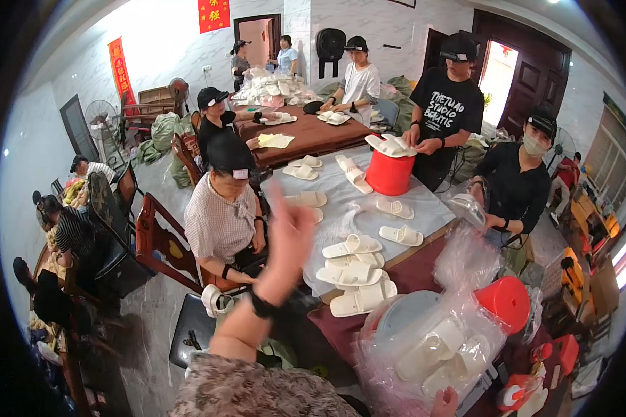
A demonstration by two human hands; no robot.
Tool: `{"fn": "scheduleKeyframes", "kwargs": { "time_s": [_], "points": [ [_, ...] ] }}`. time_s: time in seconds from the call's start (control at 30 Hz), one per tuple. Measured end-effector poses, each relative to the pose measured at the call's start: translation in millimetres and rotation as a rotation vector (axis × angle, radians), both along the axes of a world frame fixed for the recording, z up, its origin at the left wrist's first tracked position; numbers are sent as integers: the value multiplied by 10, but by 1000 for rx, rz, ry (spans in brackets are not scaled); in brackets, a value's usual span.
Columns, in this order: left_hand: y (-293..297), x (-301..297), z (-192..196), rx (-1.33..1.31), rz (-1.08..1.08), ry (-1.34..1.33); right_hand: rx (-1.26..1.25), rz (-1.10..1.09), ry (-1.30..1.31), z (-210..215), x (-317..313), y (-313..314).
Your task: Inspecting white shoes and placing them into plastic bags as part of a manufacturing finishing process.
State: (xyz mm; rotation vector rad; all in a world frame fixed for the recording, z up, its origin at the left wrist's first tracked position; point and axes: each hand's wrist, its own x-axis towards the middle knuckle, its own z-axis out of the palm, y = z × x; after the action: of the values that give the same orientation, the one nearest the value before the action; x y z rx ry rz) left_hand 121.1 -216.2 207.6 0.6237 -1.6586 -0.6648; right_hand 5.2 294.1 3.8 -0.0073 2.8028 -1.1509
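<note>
My left hand (290, 233) is raised in front of the table, blurred by motion, with a finger stretched upward and nothing visible in it. A dark band circles that wrist. At the lower edge, only a little of my right hand (445, 402) shows, beside a clear plastic bag (389, 361); whether it grips the plastic is hidden. White slippers (431, 351) lie inside the bag. Just beyond, several cream slippers (358, 274) are stacked at the near corner of the table, and single ones and pairs lie farther back.
A red bucket (389, 172) carries slippers on the grey-covered table (327, 236). Another red bucket (502, 306) lies near the bag. A seated person (222, 215) is at the left; two people stand at the right, one holding a wrapped slipper (469, 207). A black stool (191, 330) stands low left.
</note>
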Motion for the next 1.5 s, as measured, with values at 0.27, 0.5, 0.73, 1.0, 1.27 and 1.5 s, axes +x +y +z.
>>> {"fn": "scheduleKeyframes", "kwargs": {
  "time_s": [0.27,0.5,0.73,1.0,1.27,1.5],
  "points": [
    [-249,513,1276,-5,-77,375,-215,190,-59,-496,-420,418],
    [1822,-664,-668,-24,-661,-589,-280,3,4,254,-525,428],
    [2840,-1010,-1834,-448,-830,-1213,-59,-183,-3,-101,-448,763],
    [2736,-878,-2207,-440,-807,-1264,305,-98,85,-155,-113,498],
    [2728,-1010,-2040,-269,-696,-1053,105,-92,83,53,-343,36],
    [2532,-980,-2163,41,-831,-988,14,-83,73,-350,-409,-248]
  ]
}}
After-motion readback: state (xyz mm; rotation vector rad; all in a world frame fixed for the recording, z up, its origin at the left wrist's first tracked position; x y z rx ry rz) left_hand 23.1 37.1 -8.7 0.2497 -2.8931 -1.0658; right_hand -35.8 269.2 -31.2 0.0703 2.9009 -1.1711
